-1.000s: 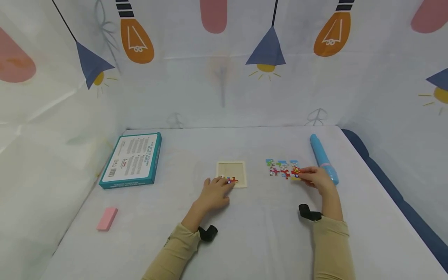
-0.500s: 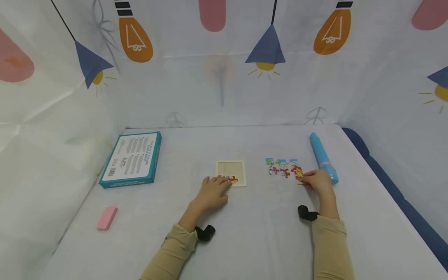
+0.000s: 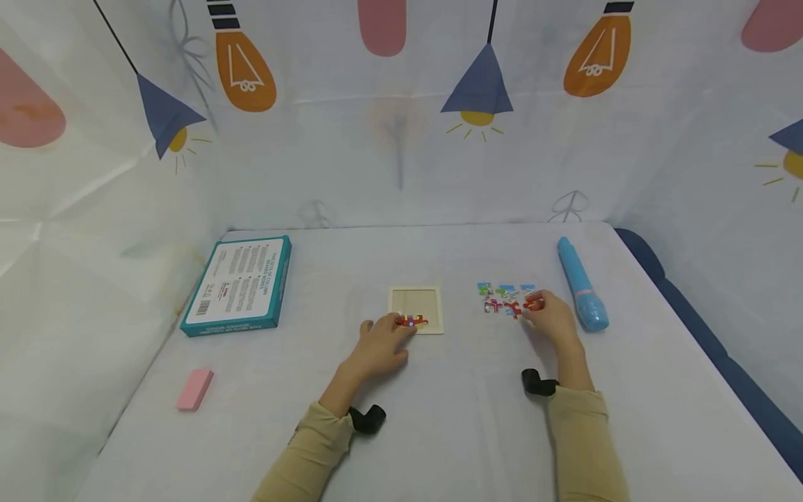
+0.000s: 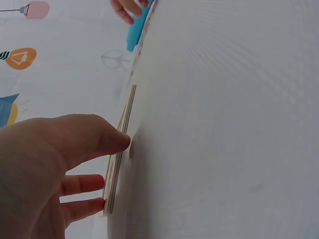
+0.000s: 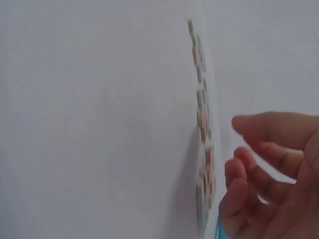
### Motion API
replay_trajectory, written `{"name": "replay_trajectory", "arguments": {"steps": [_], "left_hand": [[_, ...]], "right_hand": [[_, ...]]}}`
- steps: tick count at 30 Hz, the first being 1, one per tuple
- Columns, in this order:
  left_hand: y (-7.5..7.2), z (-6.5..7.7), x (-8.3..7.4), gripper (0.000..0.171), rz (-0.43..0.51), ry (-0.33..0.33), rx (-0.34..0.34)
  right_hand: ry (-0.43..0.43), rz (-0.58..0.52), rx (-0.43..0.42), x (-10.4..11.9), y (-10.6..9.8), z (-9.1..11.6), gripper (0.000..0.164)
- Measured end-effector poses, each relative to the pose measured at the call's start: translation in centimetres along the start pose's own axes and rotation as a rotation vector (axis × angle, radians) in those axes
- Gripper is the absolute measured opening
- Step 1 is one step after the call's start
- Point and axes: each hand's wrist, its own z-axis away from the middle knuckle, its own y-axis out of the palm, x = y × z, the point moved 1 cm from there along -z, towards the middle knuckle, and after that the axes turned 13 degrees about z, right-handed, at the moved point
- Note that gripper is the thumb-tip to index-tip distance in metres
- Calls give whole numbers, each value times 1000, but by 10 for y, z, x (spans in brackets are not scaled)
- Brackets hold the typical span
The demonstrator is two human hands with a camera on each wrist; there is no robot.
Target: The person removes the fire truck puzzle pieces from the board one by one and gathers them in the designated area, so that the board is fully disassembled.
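Note:
My left hand (image 3: 378, 346) rests at the lower left of a pale square wooden puzzle frame (image 3: 440, 310), fingers extended over its edge. A red puzzle piece (image 3: 414, 321) with small multicoloured spots lies inside the frame beside the fingertips. The left wrist view shows the thumb (image 4: 99, 137) in front of the frame's thin edge. My right hand (image 3: 555, 322) hovers at the right end of several colourful puzzle pieces (image 3: 507, 291), its fingers overlapping a red one (image 3: 534, 305). In the right wrist view the fingers (image 5: 237, 172) are loosely bent, with nothing visible between them and the thumb.
A light-blue cylindrical case (image 3: 580, 282) lies right of the pieces. A teal-edged box (image 3: 241, 282) lies at the back left, with a pink block (image 3: 195, 390) in front of it. The white-covered table (image 3: 452, 432) ends at a white printed curtain (image 3: 351, 160).
My right hand first shifts the red-and-yellow piece to the right, then comes back left and forward over the row, covering most of that piece. My left hand stays at the frame almost unmoved.

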Motion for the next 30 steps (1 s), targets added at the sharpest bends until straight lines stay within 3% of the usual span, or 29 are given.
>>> {"name": "replay_trajectory", "arguments": {"steps": [5,11,14,17,19,22,26,30], "left_hand": [[-2,0,5,43,52,32,-31],[-7,-2,11,34,69,25,-71],[-8,-2,13,29,45,36,-91],[-6,-2,15,26,31,25,-109],[-5,-1,17,26,26,11,-115],[-5,-1,19,32,27,-10,-120],[-8,-1,21,37,19,-18,-108],[-9,0,21,36,-47,-10,-87]], "right_hand": [[-215,-139,103,43,25,-1,32],[-338,-154,155,90,55,-1,24],[-425,-86,161,108,68,1,25],[-499,76,166,121,79,4,32],[-509,176,159,126,85,6,35],[-486,238,140,132,89,8,34],[-440,207,145,134,90,8,31],[-435,168,158,135,92,5,30]]}}
